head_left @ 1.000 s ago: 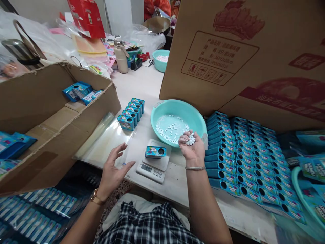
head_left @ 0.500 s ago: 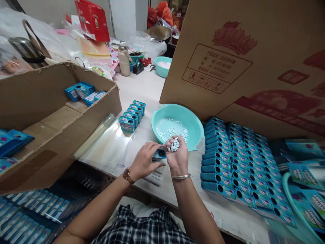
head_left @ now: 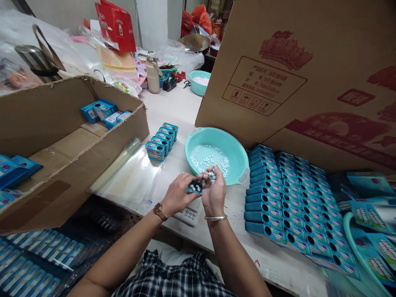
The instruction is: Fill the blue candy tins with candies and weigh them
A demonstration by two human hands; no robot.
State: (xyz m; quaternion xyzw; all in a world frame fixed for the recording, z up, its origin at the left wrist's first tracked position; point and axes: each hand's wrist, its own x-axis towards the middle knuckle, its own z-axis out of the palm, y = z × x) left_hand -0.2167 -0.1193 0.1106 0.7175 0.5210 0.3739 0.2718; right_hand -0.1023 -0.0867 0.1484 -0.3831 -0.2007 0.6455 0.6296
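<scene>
I'm filling a little blue box (head_left: 194, 188) with white candies, and that is the step in hand: my left hand (head_left: 177, 194) steadies the box over the scale (head_left: 188, 214), while my right hand (head_left: 213, 192) tips candies toward its round opening. A few white pieces already show in the hole. My left fingers (head_left: 185, 181) are curled in, thumb and fingertips pinching the box by its sides, so that hand is closed on it, not flat. My right fingers (head_left: 216, 175) are cupped and pressed close together around a small heap of candies (head_left: 211, 176), with the thumb side tilted down at the box; the palm is half shut, loose enough to let pieces roll out.

The box sits just in front of the teal bowl (head_left: 238, 159), which has loose candies scattered on its bottom. To my right lie rows of blue boxes (head_left: 287, 198) with open holes, and beyond my left hand stands a short line of boxes (head_left: 161, 140) on the white table (head_left: 173, 107).

Next, I judge, it calls for a slow trickle: keep the hole under my fingertips, let pieces drop one by one, and hold the box level so none bounce off onto the table.
</scene>
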